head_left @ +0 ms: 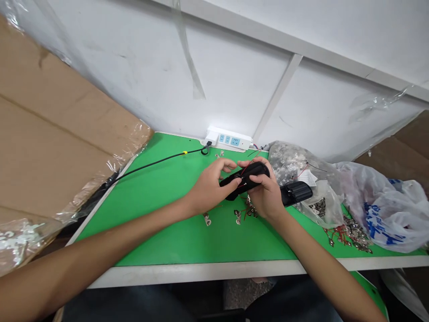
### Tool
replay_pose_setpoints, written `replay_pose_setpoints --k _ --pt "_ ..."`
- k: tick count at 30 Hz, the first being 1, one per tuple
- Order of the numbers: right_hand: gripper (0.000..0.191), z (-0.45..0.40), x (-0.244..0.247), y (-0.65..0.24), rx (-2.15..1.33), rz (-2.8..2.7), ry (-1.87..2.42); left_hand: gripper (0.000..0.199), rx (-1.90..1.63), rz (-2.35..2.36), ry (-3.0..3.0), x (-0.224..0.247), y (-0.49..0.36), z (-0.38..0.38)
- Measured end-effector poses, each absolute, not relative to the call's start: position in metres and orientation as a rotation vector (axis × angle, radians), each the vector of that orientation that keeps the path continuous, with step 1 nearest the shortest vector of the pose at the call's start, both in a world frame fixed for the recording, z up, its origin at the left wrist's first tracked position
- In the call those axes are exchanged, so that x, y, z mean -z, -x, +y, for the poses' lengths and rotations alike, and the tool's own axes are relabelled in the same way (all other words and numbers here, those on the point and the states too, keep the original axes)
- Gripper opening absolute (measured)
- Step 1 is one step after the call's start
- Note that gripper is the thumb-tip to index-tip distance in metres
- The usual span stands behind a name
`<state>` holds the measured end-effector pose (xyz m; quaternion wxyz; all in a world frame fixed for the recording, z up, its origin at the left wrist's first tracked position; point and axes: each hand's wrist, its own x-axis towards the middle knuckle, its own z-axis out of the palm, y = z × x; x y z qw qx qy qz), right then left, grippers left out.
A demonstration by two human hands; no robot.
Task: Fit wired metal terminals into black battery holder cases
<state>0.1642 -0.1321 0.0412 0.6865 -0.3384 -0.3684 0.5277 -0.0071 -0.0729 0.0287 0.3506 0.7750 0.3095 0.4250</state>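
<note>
A long black plastic battery case is held tilted above the green tabletop, with thin red wires at its inside. My right hand is closed around its right end, thumb on the near edge. My left hand grips the left end, its thumb pressed into the case and its index finger raised. Whether the left fingers also hold a small part cannot be made out. Just right of my right hand lies another black battery case with long slots. Small metal contacts with red wires lie beneath my hands.
A white power strip with a plugged-in black cable stands by the wall. Clear bags of metal parts, a white plastic bag and a pile of wired contacts fill the right side. Cardboard leans at left.
</note>
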Motion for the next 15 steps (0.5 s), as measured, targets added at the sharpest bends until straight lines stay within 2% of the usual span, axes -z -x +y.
replay_pose_setpoints --k 7,15 --pt "0.04 -0.131 -0.041 -0.164 -1.199 -0.826 0.781 0.047 -0.764 0.59 -1.531 -0.019 0.003 -0.061" --pt "0.043 -0.131 -0.04 -0.164 -1.268 -0.834 0.756 0.062 -0.617 0.472 -1.425 -0.02 0.006 -0.052"
